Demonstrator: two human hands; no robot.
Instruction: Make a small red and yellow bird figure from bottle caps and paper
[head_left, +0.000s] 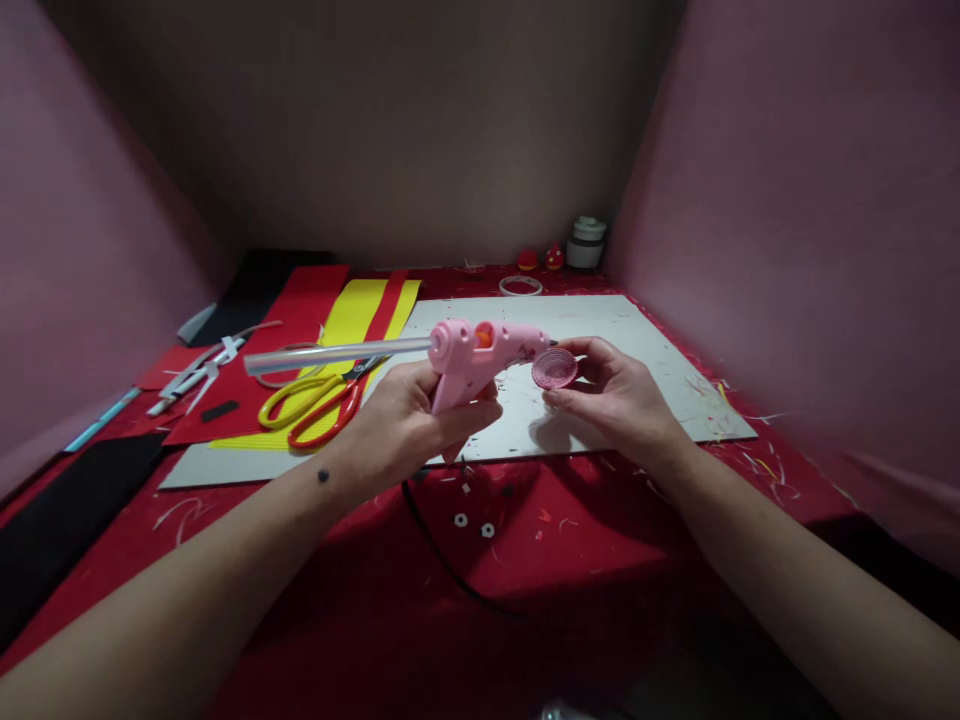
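My left hand (pixel 431 415) is wrapped round the handle of a pink hot glue gun (pixel 487 350), whose nozzle points right. A long clear glue stick (pixel 337 352) juts out of its back end. Between the thumb and fingers of my right hand (pixel 611 390) is a small round pink coiled piece (pixel 555 369), shaped like a shallow cup with ridged rings. The nozzle tip is at the upper edge of this piece; whether they touch I cannot tell. Both hands are above a pale grey board (pixel 675 390). A black cord (pixel 442 560) hangs below the gun.
Scissors (pixel 322 405) with yellow and red handles lie left on yellow (pixel 349 315) and red sheets (pixel 300 310). Two small white eye pieces (pixel 474 524) lie in front. A tape roll (pixel 520 286), red figures (pixel 553 257) and a lidded jar (pixel 586 244) stand behind. Pink walls flank both sides.
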